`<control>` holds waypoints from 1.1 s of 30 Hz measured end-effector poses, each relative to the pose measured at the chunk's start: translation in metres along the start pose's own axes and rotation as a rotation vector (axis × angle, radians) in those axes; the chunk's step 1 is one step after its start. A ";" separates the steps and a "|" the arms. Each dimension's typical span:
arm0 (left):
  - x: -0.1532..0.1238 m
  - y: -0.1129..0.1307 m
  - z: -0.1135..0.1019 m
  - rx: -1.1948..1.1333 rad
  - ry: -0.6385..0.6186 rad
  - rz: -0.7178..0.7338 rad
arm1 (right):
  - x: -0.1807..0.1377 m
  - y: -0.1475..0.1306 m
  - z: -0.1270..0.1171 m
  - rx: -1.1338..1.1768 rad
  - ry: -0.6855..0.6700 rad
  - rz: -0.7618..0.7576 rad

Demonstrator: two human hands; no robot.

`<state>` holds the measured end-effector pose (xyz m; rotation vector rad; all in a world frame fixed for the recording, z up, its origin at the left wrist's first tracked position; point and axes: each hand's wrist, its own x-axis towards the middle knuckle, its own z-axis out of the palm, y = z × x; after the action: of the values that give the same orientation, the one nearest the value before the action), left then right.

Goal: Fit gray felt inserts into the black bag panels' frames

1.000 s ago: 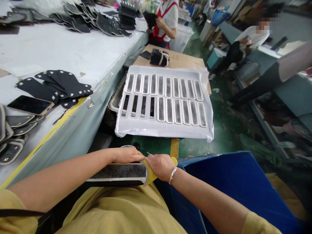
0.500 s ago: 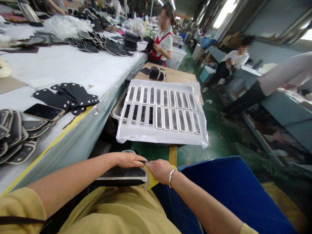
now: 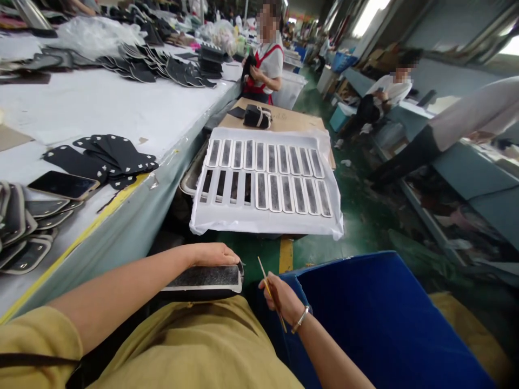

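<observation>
My left hand (image 3: 211,254) rests closed over the top edge of a long black piece with a grey fuzzy strip and white border (image 3: 203,278), holding it on my lap. My right hand (image 3: 284,297) is pulled back to the right, above the edge of a blue bin (image 3: 385,308). Its fingers pinch a thin yellowish stick (image 3: 270,292) that slants up to the left. In front of me lies a white sheet (image 3: 263,221) carrying two rows of grey strips with white borders (image 3: 284,192); several slots at the lower left show dark.
A long white worktable (image 3: 101,102) runs on my left with fanned black pieces (image 3: 109,154), a phone (image 3: 62,185) and stacked bordered pieces (image 3: 24,227). A cardboard surface (image 3: 292,119) with a black bundle (image 3: 257,116) lies beyond the sheet. Other people work at the far end and the right.
The yellow piece that my right hand held at the strip's end is gone from view. My right hand has drawn back to the right and now shows a thin stick.
</observation>
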<state>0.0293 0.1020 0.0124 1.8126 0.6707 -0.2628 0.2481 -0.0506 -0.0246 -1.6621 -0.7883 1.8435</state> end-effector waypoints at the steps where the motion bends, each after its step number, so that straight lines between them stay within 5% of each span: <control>1: 0.000 0.001 0.001 0.034 0.040 -0.005 | -0.003 0.006 0.001 0.109 -0.058 0.038; 5: -0.015 0.009 0.009 0.183 0.240 -0.037 | -0.019 0.014 -0.009 0.224 -0.284 0.041; 11: -0.037 0.014 0.046 0.562 0.372 -0.084 | -0.029 -0.003 -0.027 -0.075 -0.531 0.076; 15: -0.031 0.007 0.064 0.723 0.463 -0.114 | -0.028 -0.033 -0.016 -0.450 -0.490 0.068; 21: -0.028 0.003 0.064 0.751 0.523 -0.051 | -0.011 -0.068 -0.003 -0.939 -0.452 -0.160; 33: -0.027 0.004 0.066 0.660 0.597 -0.019 | 0.008 -0.089 0.006 -1.053 -0.578 -0.054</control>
<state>0.0192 0.0321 0.0058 2.5551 1.1048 0.0715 0.2413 0.0164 0.0352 -1.5505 -2.3176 2.0128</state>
